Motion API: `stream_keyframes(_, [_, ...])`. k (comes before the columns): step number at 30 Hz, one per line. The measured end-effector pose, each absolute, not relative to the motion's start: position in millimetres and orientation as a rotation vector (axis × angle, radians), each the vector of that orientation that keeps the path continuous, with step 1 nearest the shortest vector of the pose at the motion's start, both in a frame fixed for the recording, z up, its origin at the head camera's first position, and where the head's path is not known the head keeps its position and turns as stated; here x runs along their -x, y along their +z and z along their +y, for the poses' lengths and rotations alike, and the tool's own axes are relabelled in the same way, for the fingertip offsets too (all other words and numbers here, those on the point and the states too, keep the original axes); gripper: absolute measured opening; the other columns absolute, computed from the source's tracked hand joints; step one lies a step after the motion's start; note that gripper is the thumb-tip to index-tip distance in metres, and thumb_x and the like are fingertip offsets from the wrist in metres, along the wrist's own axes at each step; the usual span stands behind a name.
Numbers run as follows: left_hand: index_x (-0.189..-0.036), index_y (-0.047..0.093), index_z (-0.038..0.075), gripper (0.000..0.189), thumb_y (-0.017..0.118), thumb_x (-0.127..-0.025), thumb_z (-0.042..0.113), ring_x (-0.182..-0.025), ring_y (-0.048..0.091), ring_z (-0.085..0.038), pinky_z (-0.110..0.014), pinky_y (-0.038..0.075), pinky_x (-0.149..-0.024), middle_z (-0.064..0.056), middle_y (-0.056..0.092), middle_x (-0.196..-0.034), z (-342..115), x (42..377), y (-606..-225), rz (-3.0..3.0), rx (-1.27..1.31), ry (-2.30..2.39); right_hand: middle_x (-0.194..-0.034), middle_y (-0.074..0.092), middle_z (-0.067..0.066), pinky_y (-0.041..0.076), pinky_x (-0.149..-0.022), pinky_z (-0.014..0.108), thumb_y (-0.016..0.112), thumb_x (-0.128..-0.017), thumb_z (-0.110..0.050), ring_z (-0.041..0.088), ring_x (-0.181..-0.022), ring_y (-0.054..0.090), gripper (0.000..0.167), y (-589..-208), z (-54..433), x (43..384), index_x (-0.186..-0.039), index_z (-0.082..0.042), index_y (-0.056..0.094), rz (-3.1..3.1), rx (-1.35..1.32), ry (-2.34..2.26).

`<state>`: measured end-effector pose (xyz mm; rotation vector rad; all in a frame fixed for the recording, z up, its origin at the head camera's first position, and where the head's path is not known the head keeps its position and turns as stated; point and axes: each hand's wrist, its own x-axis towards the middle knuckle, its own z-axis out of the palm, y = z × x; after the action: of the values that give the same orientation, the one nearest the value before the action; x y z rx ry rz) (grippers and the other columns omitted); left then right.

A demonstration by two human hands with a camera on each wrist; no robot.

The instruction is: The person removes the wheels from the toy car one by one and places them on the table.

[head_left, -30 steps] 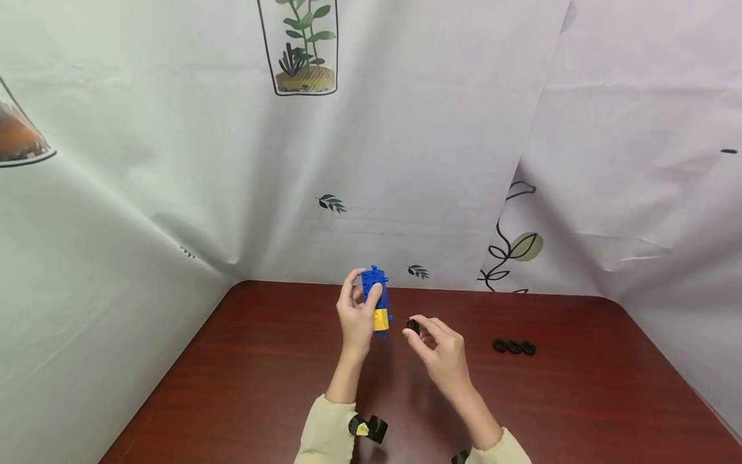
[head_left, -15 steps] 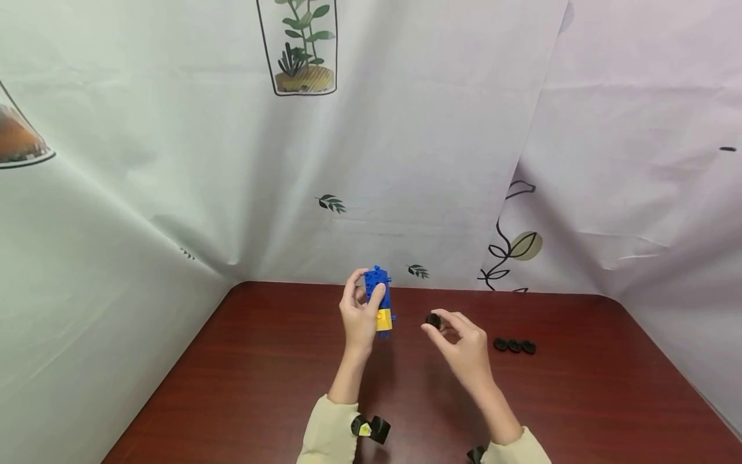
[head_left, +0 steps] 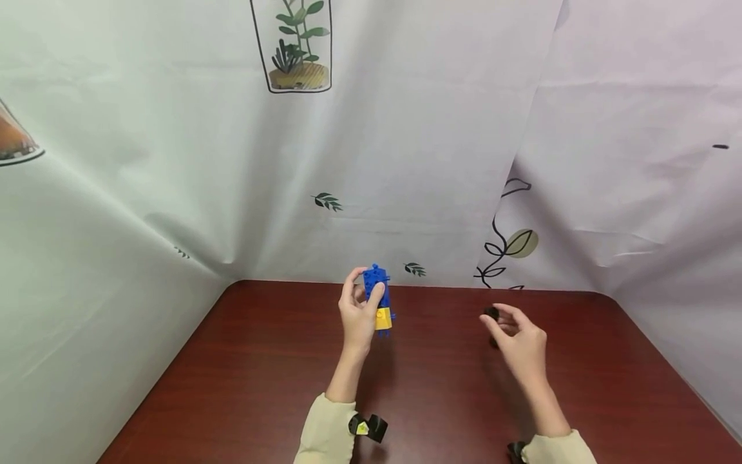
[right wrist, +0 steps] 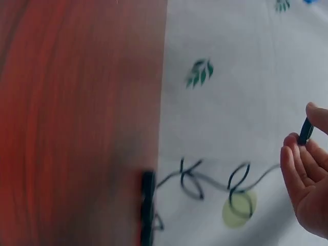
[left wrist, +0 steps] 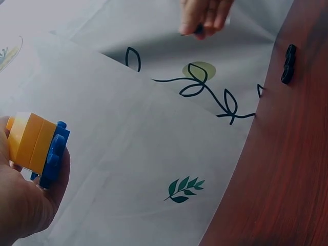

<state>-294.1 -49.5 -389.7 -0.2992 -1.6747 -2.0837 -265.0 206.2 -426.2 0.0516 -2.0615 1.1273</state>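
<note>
My left hand [head_left: 356, 322] grips a blue and yellow building-block assembly [head_left: 383, 319], held up over the table with the thumb across its face. Small blue pegs stick out from its side, and studs show on the blue part. Over on the right, my right hand [head_left: 524, 348] pinches a small black toy wheel [head_left: 491, 313] between thumb and fingertips. The right wrist view shows this wheel [right wrist: 305, 131] edge-on. Several matching black wheels [left wrist: 288, 64] lie in a row on the table; in the head view the right hand mostly hides them.
The reddish-brown wooden table [head_left: 278, 380] runs back to a pale printed cloth [head_left: 429, 129] that hangs behind it and along the sides. A black wrist camera [head_left: 371, 428] sits at the left cuff.
My right hand has moved to the right with the toy wheel, away from the building-block assembly and over to the row of wheels. The left hand has stayed nearly still.
</note>
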Motion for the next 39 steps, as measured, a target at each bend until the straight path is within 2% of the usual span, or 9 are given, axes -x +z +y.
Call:
stream_keyframes(4, [-0.133,0.045,0.000,0.042,0.060,-0.094,0.009,-0.068,0.065,-0.008,-0.023,0.056,-0.062,-0.033,0.063,-0.108,-50,295,-389,-1.646,0.302,-2.056,-0.091,0.072,0.021,0.043,-0.068,0.000,0.078,-0.080,-0.009,-0.022,-0.075,0.050,0.031,-433,219,272,-0.109,-0.001,0.070,-2.165,0.053,1.137])
stream_keyframes(8, [-0.133,0.044,-0.002,0.043,0.060,-0.094,0.009,-0.068,0.065,-0.008,-0.023,0.055,-0.062,-0.033,0.063,-0.106,-51,296,-389,-1.614,0.305,-2.041,-0.098,0.072,0.020,0.048,-0.070,0.010,0.075,-0.085,-0.018,0.007,-0.083,0.066,0.033,-441,222,280,-0.114,-0.003,0.069,-2.345,0.053,1.087])
stream_keyframes(10, [-0.133,0.043,-0.003,0.043,0.060,-0.094,0.009,-0.067,0.065,-0.007,-0.023,0.055,-0.061,-0.031,0.063,-0.104,-52,297,-390,-1.597,0.304,-2.044,-0.102,0.072,0.020,0.049,-0.071,0.020,0.074,-0.087,-0.021,0.023,-0.088,0.068,0.035,-445,223,284,-0.116,-0.003,0.068,-2.435,0.009,1.020])
stream_keyframes(12, [-0.133,0.042,-0.003,0.044,0.060,-0.094,0.009,-0.067,0.065,-0.007,-0.023,0.055,-0.060,-0.028,0.064,-0.103,-53,297,-390,-1.574,0.306,-2.058,-0.105,0.071,0.020,0.050,-0.071,0.030,0.073,-0.087,-0.022,0.031,-0.090,0.067,0.037,-447,223,288,-0.118,-0.003,0.067,-2.506,-0.047,0.969])
stream_keyframes(15, [-0.133,0.042,-0.003,0.044,0.059,-0.095,0.010,-0.069,0.066,-0.007,-0.023,0.055,-0.061,-0.024,0.064,-0.103,-54,298,-390,-1.549,0.315,-2.067,-0.108,0.071,0.021,0.053,-0.076,0.045,0.072,-0.088,-0.023,0.035,-0.093,0.067,0.038,-448,226,291,-0.120,-0.004,0.066,-2.582,-0.101,0.907])
stream_keyframes(18, [-0.133,0.042,-0.002,0.044,0.059,-0.095,0.011,-0.071,0.066,-0.007,-0.023,0.055,-0.063,-0.022,0.065,-0.103,-55,297,-389,-1.536,0.308,-2.058,-0.109,0.071,0.022,0.053,-0.083,0.052,0.072,-0.088,-0.022,0.037,-0.097,0.068,0.038,-450,229,292,-0.120,-0.003,0.066,-2.621,-0.111,0.907])
stream_keyframes(25, [-0.133,0.043,-0.001,0.043,0.059,-0.095,0.010,-0.073,0.065,-0.008,-0.022,0.055,-0.064,-0.015,0.067,-0.103,-57,294,-390,-1.534,0.269,-2.073,-0.109,0.071,0.024,0.054,-0.083,0.051,0.073,-0.086,-0.020,0.038,-0.097,0.070,0.038,-458,235,295,-0.119,-0.002,0.067,-2.617,-0.119,0.943])
stream_keyframes(32, [-0.132,0.042,-0.002,0.042,0.059,-0.096,0.010,-0.072,0.065,-0.008,-0.023,0.055,-0.064,-0.018,0.067,-0.103,-56,292,-390,-1.544,0.256,-2.064,-0.117,0.066,0.022,0.052,-0.086,0.053,0.073,-0.085,-0.014,0.039,-0.105,0.064,0.035,-469,242,294,-0.117,-0.001,0.067,-2.601,-0.197,0.932])
stream_keyframes(39, [-0.134,0.040,-0.004,0.044,0.058,-0.096,0.010,-0.072,0.065,-0.009,-0.023,0.055,-0.064,-0.012,0.067,-0.102,-55,291,-389,-1.547,0.260,-2.081,-0.110,0.069,0.022,0.040,-0.099,0.060,0.076,-0.081,-0.010,0.041,-0.104,0.060,0.035,-470,243,295,-0.114,-0.001,0.069,-2.629,-0.232,0.857])
